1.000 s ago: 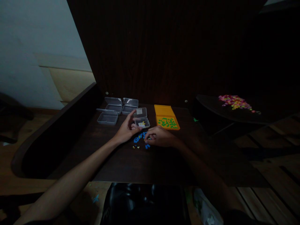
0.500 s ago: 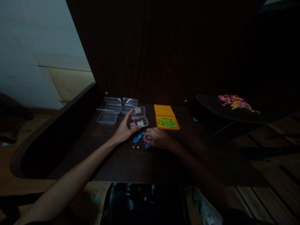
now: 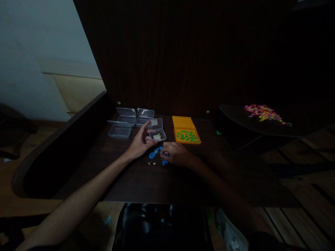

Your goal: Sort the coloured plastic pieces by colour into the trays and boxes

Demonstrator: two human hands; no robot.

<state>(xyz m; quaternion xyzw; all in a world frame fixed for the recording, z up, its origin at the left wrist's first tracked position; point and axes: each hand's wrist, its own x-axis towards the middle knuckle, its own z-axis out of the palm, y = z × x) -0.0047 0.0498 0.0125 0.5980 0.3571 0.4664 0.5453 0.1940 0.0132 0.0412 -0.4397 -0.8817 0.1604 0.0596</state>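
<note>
On a dark wooden table [image 3: 136, 181], my left hand [image 3: 140, 143] rests with its forefinger raised and its thumb beside a small clear box [image 3: 157, 135] that holds yellow and white bits. My right hand [image 3: 176, 153] lies curled, fingertips pressed together over a small heap of blue pieces [image 3: 155, 153]. What those fingertips pinch is too small to make out. A few yellow and white bits [image 3: 151, 163] lie loose in front of the heap.
An open orange box [image 3: 185, 134] with green pieces stands right of the clear box. Several empty clear boxes [image 3: 120, 130] sit at the back left. A pile of pink and yellow pieces [image 3: 261, 112] lies on a dark side surface at right.
The right hand has crept slightly left over the blue pieces. The left hand has barely moved.
</note>
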